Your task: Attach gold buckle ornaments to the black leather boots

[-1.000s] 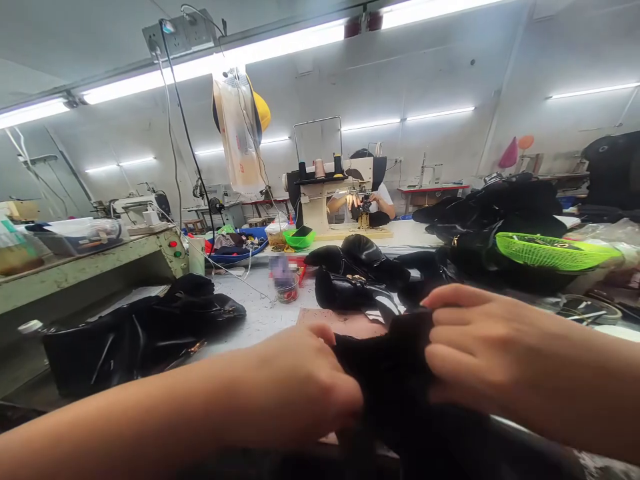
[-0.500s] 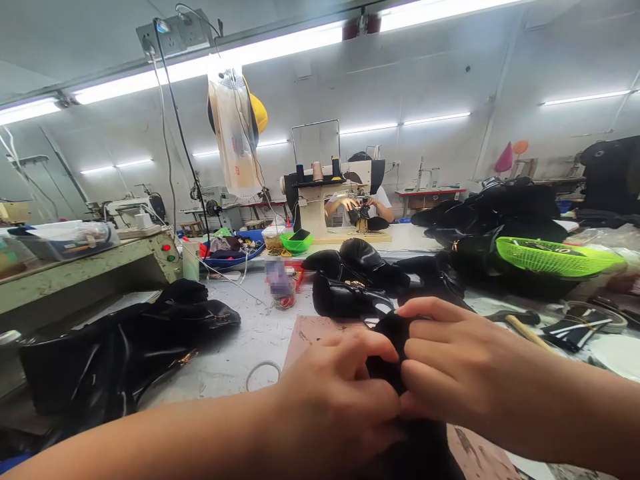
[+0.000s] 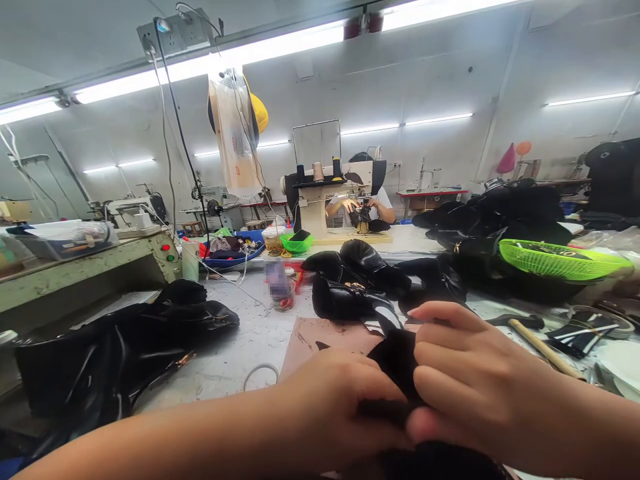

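Observation:
A soft black boot upper [image 3: 396, 359] is between my two hands at the front of the bench. My left hand [image 3: 345, 403] is closed on its lower left part, thumb and fingers bent into the fabric. On the other side my right hand [image 3: 470, 373] grips it with curled fingers, the index finger bent over the top. Much of the piece is hidden behind the hands and below the picture. Beneath it lies a brownish-pink board [image 3: 313, 343]. Shiny black uppers [image 3: 357, 293] with a gold-coloured fitting lie just beyond.
More black uppers [image 3: 115, 353] are heaped at left and a large pile [image 3: 500, 213] at right. A green basket [image 3: 565, 260] rests there, near a wooden-handled hammer [image 3: 545, 347]. A ring [image 3: 261, 377] lies left of the board. Across the bench a person works at a sewing machine [image 3: 320, 200].
Both hands have shifted slightly, the right one a little rightward and the left one lower. The black piece between them has folded differently, showing a pointed edge over the board.

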`<state>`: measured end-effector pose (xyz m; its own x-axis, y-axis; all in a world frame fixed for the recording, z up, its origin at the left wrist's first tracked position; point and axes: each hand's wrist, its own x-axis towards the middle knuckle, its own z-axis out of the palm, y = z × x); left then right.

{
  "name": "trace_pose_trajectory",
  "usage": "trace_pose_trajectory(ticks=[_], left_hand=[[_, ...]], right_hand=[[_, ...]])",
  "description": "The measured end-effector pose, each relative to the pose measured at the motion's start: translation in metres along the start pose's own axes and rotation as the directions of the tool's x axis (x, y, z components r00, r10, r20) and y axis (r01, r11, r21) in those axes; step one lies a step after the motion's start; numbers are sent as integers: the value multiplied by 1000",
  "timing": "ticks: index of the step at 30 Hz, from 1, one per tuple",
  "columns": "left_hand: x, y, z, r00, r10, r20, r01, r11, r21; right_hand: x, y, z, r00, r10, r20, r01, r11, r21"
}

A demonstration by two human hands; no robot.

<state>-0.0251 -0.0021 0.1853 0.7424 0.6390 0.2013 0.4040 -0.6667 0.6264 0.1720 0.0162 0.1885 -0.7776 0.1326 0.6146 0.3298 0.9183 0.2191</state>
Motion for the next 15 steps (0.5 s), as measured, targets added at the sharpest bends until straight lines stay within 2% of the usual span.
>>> trace_pose_trajectory(ticks=[2,5,6,9,11,13,15], left_hand=[[-1,-1,1,999,32,-41,-31,999,33],[-6,-1,1,982,-18,-190,37,995,95],[-8,-1,1,970,-49,-240,75,992,98],[-19,-5,-2,939,-152,-309,181,981,68],[-27,-10,-3,914,-241,-328,268,963,39],[-31,-14,-3,881,-323,-347,344,939,-1],[-31,-18,-2,870,-340,-356,352,935,-33]], right_hand=[[-4,-2,3,999,24,-49,-26,999,-47],[-17,-7,12,982,164,-97,-176,976,-127],[-25,-9,16,969,236,-72,-244,961,-128],[-60,-14,33,898,424,119,-427,904,-6],[-87,-17,44,816,537,216,-564,821,87],[-109,-22,51,752,604,266,-654,735,181],[-119,-29,54,717,600,356,-697,641,323]])
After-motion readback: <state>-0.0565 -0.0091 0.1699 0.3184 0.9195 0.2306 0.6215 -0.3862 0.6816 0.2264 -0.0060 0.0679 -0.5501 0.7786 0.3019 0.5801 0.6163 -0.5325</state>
